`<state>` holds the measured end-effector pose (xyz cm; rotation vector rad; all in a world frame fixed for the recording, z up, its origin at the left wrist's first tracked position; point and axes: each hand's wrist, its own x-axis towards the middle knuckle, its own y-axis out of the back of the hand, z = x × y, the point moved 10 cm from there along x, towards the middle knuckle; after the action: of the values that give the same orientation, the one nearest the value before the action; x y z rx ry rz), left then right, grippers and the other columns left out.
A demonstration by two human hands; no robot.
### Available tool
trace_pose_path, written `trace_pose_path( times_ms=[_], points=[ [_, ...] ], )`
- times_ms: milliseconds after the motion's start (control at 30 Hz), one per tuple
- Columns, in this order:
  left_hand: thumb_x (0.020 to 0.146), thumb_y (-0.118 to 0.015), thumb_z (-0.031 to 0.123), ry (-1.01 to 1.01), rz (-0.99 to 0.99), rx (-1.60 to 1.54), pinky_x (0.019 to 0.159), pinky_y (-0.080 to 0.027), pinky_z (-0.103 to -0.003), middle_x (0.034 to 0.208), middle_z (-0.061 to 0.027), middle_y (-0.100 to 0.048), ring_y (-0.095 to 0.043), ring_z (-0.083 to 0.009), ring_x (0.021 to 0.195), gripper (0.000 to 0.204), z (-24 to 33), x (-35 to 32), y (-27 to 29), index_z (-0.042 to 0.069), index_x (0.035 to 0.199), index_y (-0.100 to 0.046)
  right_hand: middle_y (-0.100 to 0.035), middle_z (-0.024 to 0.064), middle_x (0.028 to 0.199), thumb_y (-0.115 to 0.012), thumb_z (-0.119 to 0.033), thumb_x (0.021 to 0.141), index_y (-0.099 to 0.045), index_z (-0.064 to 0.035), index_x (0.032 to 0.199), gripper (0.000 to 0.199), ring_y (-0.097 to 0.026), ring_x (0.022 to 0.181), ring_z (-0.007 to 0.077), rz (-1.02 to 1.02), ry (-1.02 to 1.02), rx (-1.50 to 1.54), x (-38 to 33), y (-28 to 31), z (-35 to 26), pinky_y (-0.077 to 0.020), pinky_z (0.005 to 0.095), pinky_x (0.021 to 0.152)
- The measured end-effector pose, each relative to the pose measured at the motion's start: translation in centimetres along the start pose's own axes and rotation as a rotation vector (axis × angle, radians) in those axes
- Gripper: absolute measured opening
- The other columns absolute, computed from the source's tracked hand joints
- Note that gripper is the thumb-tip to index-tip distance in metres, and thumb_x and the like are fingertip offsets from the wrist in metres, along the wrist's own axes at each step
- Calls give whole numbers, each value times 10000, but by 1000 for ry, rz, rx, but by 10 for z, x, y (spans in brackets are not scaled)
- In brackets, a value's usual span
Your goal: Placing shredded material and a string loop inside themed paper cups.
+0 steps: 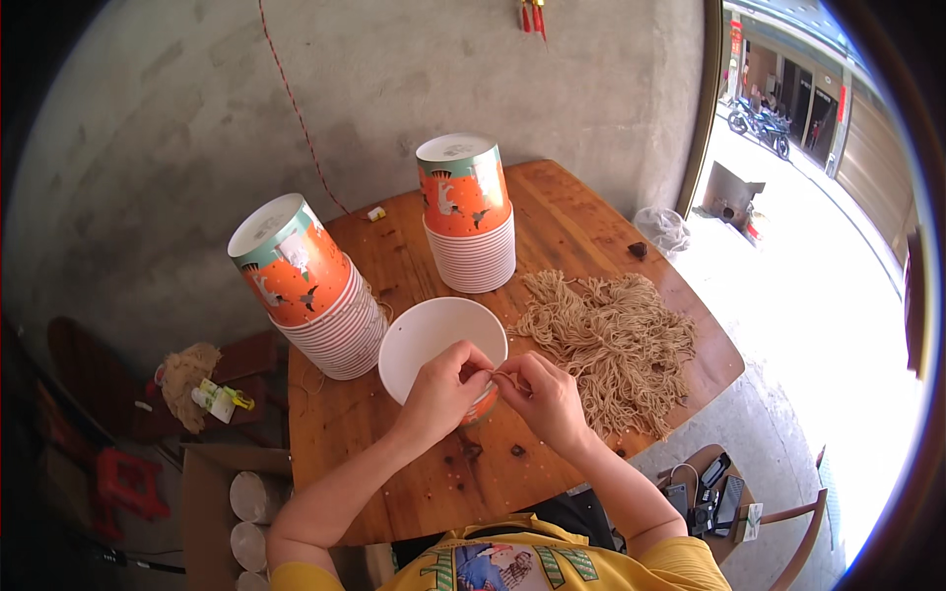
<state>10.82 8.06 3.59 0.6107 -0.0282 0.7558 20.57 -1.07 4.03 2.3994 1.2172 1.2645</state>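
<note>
A single paper bucket [424, 330], white inside and orange outside, stands mouth up on the wooden table in front of me. At its near right rim my left hand [448, 392] and my right hand [544, 399] meet, both with fingers pinched. Between the fingertips runs a thin brownish cord [505, 375]. Right of the bucket lies a loose heap of tan cords [616, 345], close to my right hand. How the cord sits against the bucket is hidden by my fingers.
Two upside-down stacks of orange buckets, the left stack [305, 286] and the far stack [468, 212], stand on the table [384, 492]. A cardboard box [212, 522] holds white rolls at lower left. A chair [788, 547] carries devices at lower right.
</note>
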Motion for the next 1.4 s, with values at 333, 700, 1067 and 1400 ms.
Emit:
trace_pose_path(
  times_ms=[333,700,1067,1400],
  points=[
    [915,-594,13,-36,-188,-200,789,-497,-283,936,-37,-608,-595,-102,870,270,-2,6,-15,51,1161,-489,-604,-2,754,-670,-142,911,-623,-23,946,133,-499,660,39,-81,-470,659,-17,-29,57,-433,219,605],
    [931,-584,14,-7,-236,-258,818,-483,-265,923,-41,-593,-583,-98,888,329,-4,9,-16,30,1226,-439,-556,39,744,-689,-73,846,-639,-106,982,149,-551,548,136,51,-24,134,-8,5,12,-475,292,500],
    [938,-587,28,-5,-279,-186,757,-488,-261,882,-31,-566,-561,-101,815,330,2,4,-20,40,1231,-433,-623,46,806,-699,-64,843,-644,-84,958,129,-628,600,170,68,-4,137,-10,1,12,-509,289,536],
    [915,-572,46,-28,-161,117,734,-466,-264,923,-31,-556,-534,-101,788,67,5,5,-10,15,961,-611,-652,65,788,-711,-77,853,-635,-41,933,116,-630,599,139,55,-109,186,-17,1,27,-506,268,543]
  ],
)
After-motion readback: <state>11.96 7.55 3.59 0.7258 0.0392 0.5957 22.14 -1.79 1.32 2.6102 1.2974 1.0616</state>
